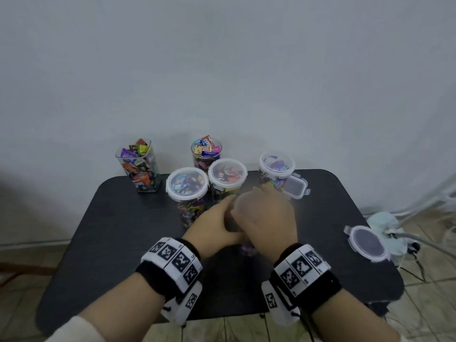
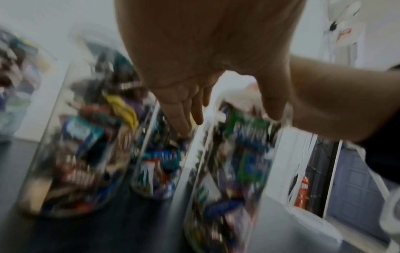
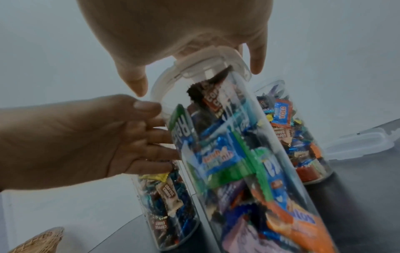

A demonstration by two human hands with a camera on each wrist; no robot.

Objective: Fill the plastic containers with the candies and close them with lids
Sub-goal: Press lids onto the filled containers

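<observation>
Right hand [image 1: 266,213] cups the clip lid [image 3: 201,68], grip draped over its rim; left hand [image 1: 212,225] clasps the candy-filled container [image 3: 249,162], front centre of the surface [image 1: 123,230]. Uneven pressure could leave one side unseated — or topple it into its neighbours [image 1: 186,183].

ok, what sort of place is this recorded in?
Probably a room in a home rather than a lab: a small black table against a plain white wall, a tiled floor underneath, and a woven basket nearby.
</observation>
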